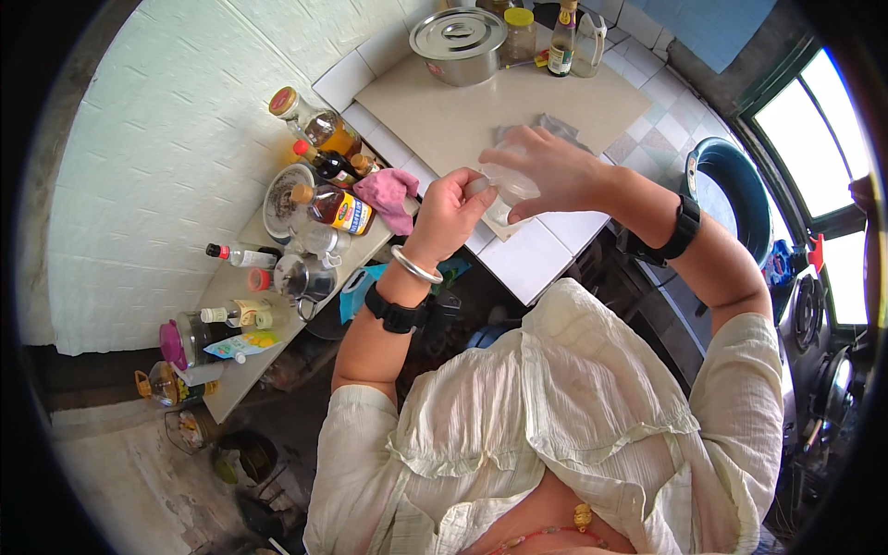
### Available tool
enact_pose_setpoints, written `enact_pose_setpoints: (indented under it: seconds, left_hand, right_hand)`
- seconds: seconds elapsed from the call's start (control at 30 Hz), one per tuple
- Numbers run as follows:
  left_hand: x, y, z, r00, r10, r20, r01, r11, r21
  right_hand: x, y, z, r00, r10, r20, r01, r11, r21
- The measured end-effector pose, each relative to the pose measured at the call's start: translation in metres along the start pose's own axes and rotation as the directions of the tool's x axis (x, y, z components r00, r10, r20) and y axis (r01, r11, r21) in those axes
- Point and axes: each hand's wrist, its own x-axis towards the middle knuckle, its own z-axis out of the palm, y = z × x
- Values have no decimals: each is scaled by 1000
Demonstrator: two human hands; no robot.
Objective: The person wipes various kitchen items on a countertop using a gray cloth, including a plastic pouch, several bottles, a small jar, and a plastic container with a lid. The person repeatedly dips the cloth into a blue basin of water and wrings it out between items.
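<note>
Above the front corner of a tiled counter, my right hand (555, 170) curves its fingers and thumb around a clear container (512, 182), which looks like glass or plastic. Close against it, my left hand (451, 215) pinches a small whitish translucent piece (477, 186) between thumb and forefinger. Whether that piece is part of the container, I cannot tell. Behind my right hand, a grey cloth (558, 128) lies crumpled on a beige board (430, 118); my hand partly covers it.
At the board's back stand a lidded steel pot (458, 52), a yellow-capped jar (519, 38) and a dark sauce bottle (562, 48). Several bottles and a pink cloth (388, 198) crowd the left shelf (239, 388). Rightward are a teal basin (732, 194) and a stove (805, 316).
</note>
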Motion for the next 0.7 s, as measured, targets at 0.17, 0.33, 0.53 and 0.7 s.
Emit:
enact_pose_setpoints:
  seconds: [0.17, 0.33, 0.53, 0.7]
  left_hand:
    - [-12, 39, -5, 999, 29, 44, -38, 976, 216]
    - [-19, 59, 3, 985, 173, 18, -171, 943, 284]
    - [-21, 65, -1, 986, 163, 46, -169, 930, 327]
    - [-20, 62, 1, 970, 242, 6, -234, 931, 278]
  right_hand:
    - [-4, 9, -14, 988, -153, -29, 155, 956, 250]
    - [-4, 13, -27, 961, -265, -76, 275, 918, 286]
    - [-4, 5, -42, 953, -295, -63, 301, 917, 262]
    - [-6, -1, -45, 965, -249, -77, 260, 924, 280]
